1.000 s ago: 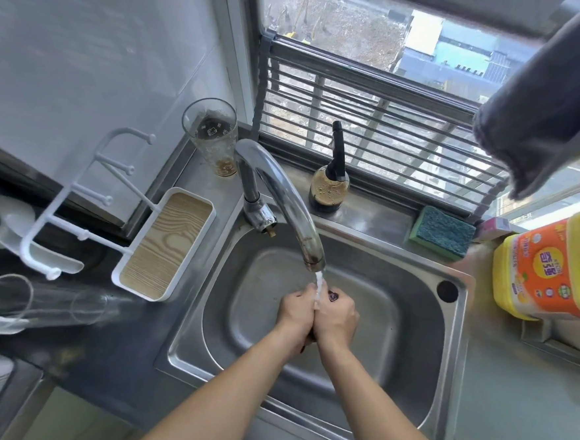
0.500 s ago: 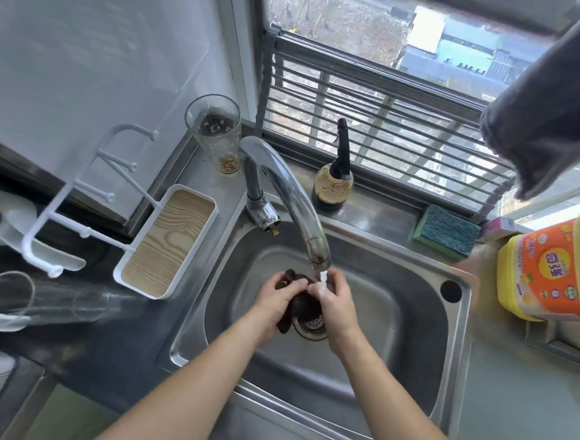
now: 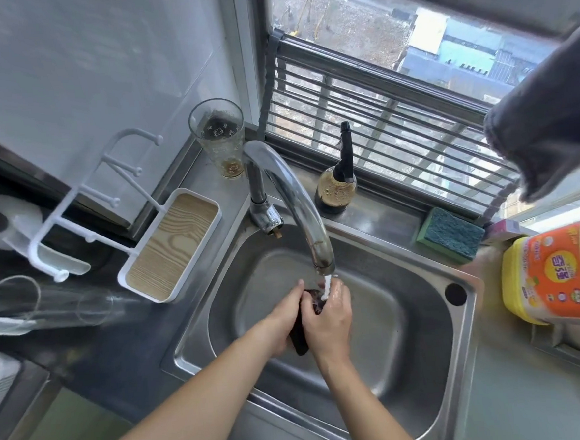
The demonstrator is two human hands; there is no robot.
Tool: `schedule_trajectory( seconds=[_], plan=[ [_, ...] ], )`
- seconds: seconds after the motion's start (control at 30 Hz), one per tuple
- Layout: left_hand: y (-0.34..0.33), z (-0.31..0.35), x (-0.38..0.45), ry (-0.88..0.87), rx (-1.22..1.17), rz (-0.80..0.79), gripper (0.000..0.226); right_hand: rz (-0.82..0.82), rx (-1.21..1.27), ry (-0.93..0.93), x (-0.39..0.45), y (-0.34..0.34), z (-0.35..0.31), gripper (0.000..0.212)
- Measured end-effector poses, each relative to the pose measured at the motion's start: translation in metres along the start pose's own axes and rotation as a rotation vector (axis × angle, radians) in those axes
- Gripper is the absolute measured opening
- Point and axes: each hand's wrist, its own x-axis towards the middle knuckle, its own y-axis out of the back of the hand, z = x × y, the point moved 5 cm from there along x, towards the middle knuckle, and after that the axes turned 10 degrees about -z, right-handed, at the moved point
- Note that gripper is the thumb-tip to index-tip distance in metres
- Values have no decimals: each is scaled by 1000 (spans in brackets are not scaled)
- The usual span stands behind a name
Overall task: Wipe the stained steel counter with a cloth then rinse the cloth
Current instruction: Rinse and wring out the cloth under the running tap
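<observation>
Water (image 3: 327,286) is seen falling in a thin white stream from the spout of the curved steel faucet (image 3: 294,202) onto a dark cloth (image 3: 302,335), which is held over the middle of the steel sink (image 3: 462,345). The cloth is bunched between both hands: the left hand (image 3: 282,320) is curled round its left side, and the right hand (image 3: 329,316) is wrapped round its right side, with the stream landing just at the right hand's fingers. A dark end of the cloth is left hanging below the two palms.

On the steel counter (image 3: 377,217) behind the sink, a drinking glass (image 3: 219,139) with a brown residue at its bottom is stood to the far left of the faucet, and a round dark bottle (image 3: 336,189) with a black neck is stood just right of it, by the window grille (image 3: 394,116). A green and blue sponge (image 3: 449,234) is laid further right on the sink's far rim. A yellow detergent jug (image 3: 560,273) is placed at the right edge, and a grey towel (image 3: 549,126) is hung above it. A white rack with a wood-grain tray (image 3: 170,245) is set to the left of the sink.
</observation>
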Motion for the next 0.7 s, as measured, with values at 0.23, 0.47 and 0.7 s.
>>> schedule_trajectory(
  seconds=[0.23, 0.47, 0.7],
  plan=[
    [13, 8, 10, -307, -182, 118, 24, -121, 84, 47, 6, 5, 9, 29],
    [15, 12, 7, -325, -52, 94, 29, 15, 315, -316, 10, 19, 42, 19],
    [3, 7, -2, -251, -48, 51, 35, -202, 664, -351, 12, 1, 29, 46]
  ],
)
